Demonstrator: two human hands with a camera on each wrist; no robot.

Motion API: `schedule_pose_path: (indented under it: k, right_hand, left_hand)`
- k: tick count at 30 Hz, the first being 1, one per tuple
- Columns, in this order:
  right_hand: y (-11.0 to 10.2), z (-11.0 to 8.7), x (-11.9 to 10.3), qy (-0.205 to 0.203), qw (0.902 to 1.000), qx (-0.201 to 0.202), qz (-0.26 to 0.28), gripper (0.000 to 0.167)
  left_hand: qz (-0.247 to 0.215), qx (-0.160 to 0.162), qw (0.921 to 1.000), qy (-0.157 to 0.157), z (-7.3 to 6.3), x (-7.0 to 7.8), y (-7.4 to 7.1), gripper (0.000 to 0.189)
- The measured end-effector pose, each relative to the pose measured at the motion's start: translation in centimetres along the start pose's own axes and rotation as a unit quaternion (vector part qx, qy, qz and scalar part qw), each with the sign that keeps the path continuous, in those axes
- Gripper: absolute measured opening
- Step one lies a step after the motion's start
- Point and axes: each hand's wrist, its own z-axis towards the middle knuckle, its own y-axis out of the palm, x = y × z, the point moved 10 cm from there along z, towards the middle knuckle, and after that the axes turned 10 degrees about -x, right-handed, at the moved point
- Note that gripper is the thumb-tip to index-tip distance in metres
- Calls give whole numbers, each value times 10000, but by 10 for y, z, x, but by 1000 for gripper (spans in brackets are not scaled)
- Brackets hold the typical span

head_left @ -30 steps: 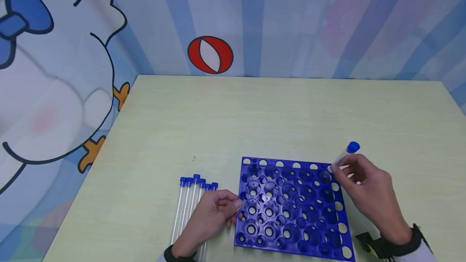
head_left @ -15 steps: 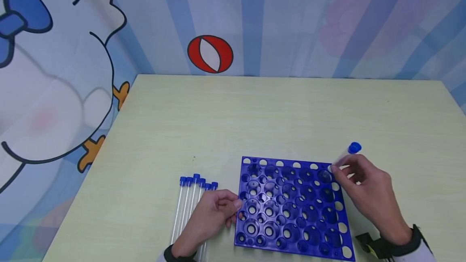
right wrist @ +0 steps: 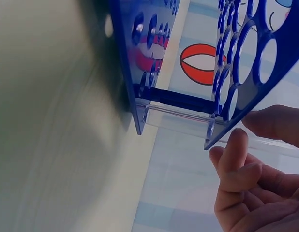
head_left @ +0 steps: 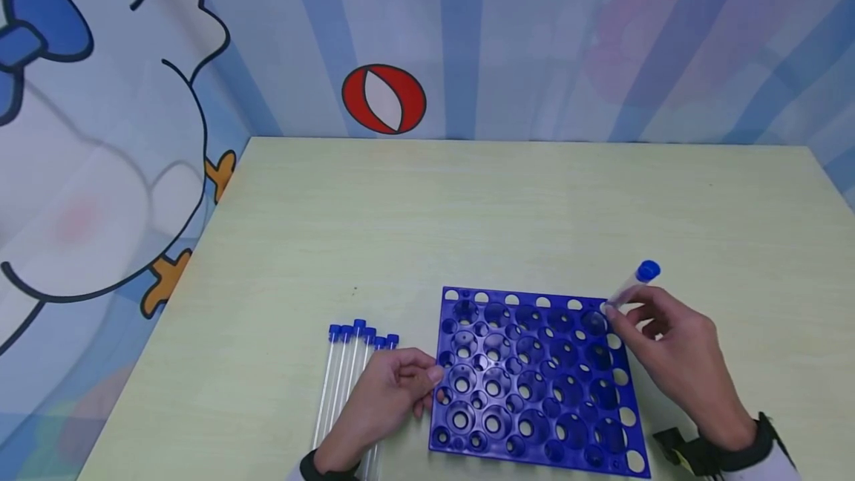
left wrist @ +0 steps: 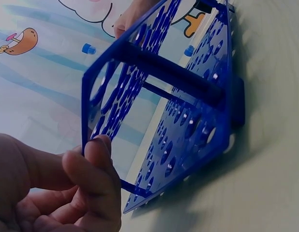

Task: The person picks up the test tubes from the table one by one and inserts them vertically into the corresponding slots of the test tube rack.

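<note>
A blue two-tier test tube rack (head_left: 528, 381) stands on the table, its upper plate full of round holes. My left hand (head_left: 394, 392) grips the left edge of that plate; in the left wrist view the fingers (left wrist: 98, 150) curl at its corner. At the far right corner my right hand (head_left: 675, 351) pinches a clear test tube (head_left: 626, 290) with a blue cap (head_left: 648, 271). The right wrist view has the tube's lower part (right wrist: 176, 121) running through the upper plate's corner hole down to the lower plate.
Several capped test tubes (head_left: 337, 377) lie side by side left of the rack, partly behind my left wrist. The pale wooden table (head_left: 508, 206) reaches back to a wall with cartoon pictures (head_left: 384, 99). Dark straps (head_left: 741, 447) circle both wrists.
The capped end of the tube in my right hand wavers very slightly. Both hands and the rack otherwise keep their places; the head view shifts a little.
</note>
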Motion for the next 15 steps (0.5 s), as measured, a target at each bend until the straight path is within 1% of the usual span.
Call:
schedule_pose_path:
  k: [7,10,15]
  right_hand:
    - [-5,-4,2,264,9996,-45,-134,35]
    - [-12,-8,7,482,9986,-39,-202,43]
    - [-20,-17,23,972,9946,-42,-349,49]
  left_hand:
    - [42,-13,10000,19,1,-1,0,17]
    - [70,-14,10000,19,0,0,0,17]
    - [85,-21,10000,39,1,0,-1,17]
